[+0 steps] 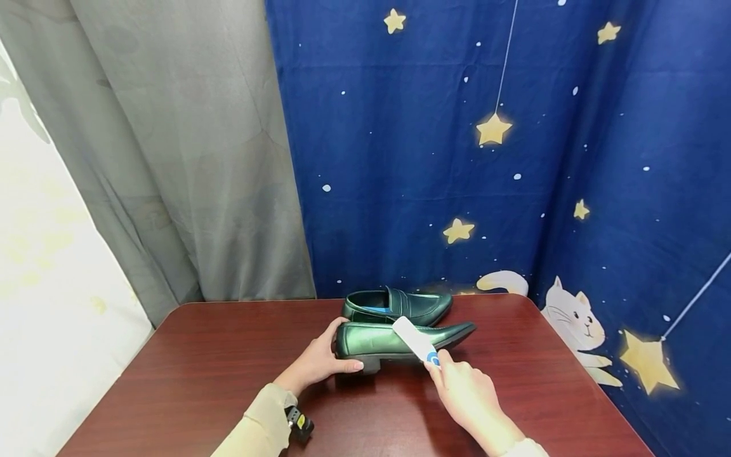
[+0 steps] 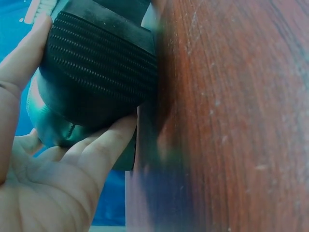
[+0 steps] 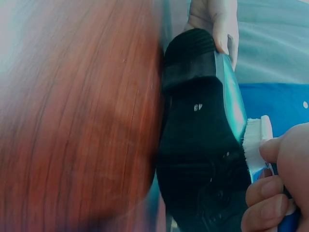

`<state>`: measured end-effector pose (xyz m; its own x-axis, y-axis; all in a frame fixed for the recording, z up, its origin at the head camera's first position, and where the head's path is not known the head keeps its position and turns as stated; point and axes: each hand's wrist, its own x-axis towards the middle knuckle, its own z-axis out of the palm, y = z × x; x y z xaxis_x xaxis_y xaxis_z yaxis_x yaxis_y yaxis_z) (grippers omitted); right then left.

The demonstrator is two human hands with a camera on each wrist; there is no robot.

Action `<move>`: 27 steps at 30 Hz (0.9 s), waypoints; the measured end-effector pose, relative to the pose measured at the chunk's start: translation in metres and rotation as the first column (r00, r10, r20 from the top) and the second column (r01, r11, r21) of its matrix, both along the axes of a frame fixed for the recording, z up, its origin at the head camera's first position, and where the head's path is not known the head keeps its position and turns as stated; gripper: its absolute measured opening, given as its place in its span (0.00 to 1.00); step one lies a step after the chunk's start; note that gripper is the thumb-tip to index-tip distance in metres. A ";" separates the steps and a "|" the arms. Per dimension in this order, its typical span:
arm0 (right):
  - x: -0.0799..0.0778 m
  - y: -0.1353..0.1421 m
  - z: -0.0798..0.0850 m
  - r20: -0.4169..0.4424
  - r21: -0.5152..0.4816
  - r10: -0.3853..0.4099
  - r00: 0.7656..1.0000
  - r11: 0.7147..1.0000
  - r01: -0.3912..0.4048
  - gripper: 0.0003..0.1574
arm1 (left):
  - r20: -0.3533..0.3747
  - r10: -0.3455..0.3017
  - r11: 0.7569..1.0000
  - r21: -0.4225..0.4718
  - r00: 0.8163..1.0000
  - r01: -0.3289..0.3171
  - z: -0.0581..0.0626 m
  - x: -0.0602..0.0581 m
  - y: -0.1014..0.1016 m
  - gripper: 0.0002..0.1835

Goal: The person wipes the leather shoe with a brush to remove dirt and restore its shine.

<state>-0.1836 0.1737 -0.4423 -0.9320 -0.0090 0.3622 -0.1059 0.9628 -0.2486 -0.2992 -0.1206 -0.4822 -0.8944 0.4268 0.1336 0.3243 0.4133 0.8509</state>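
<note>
A dark, glossy leather loafer (image 1: 365, 339) is tipped so its side faces up and its sole faces the person. My left hand (image 1: 320, 360) grips it by the heel, thumb on the heel block and fingers behind the back. The black sole (image 3: 200, 130), with a small size number, shows in the right wrist view. My right hand (image 1: 465, 387) holds a white brush (image 1: 412, 336) by its blue-marked handle. In the right wrist view, the brush's white bristles (image 3: 252, 145) meet the loafer's upper along the side. The ridged heel (image 2: 99, 53) fills much of the left wrist view.
A second matching loafer (image 1: 419, 304) stands upright just behind the first, with a blue patch inside. Both are near the back edge of the reddish-brown wooden table (image 1: 228, 355). A grey curtain (image 1: 200, 158) and a blue star-patterned curtain (image 1: 411, 158) hang behind.
</note>
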 end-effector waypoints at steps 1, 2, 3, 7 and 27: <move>0.000 0.003 0.000 0.012 -0.007 0.000 1.000 1.000 0.000 0.16 | 0.002 0.002 1.000 0.003 1.000 -0.002 0.000 0.000 0.000 0.52; 0.001 0.005 0.001 0.027 -0.015 0.000 1.000 1.000 0.001 0.16 | 0.006 0.003 1.000 0.006 1.000 -0.003 0.000 0.000 -0.001 0.52; 0.001 0.007 0.001 0.041 -0.021 0.000 0.999 1.000 0.001 0.16 | 0.008 0.004 1.000 0.008 1.000 -0.004 -0.001 0.000 -0.001 0.52; 0.004 0.016 0.008 0.115 -0.039 0.001 0.993 0.999 0.004 0.16 | 0.002 0.004 1.000 0.014 1.000 -0.004 -0.002 0.000 -0.002 0.52; 0.009 0.057 0.037 0.252 -0.068 -0.025 0.967 0.997 0.043 0.17 | -0.026 0.000 1.000 0.006 1.000 0.000 0.001 0.008 0.002 0.55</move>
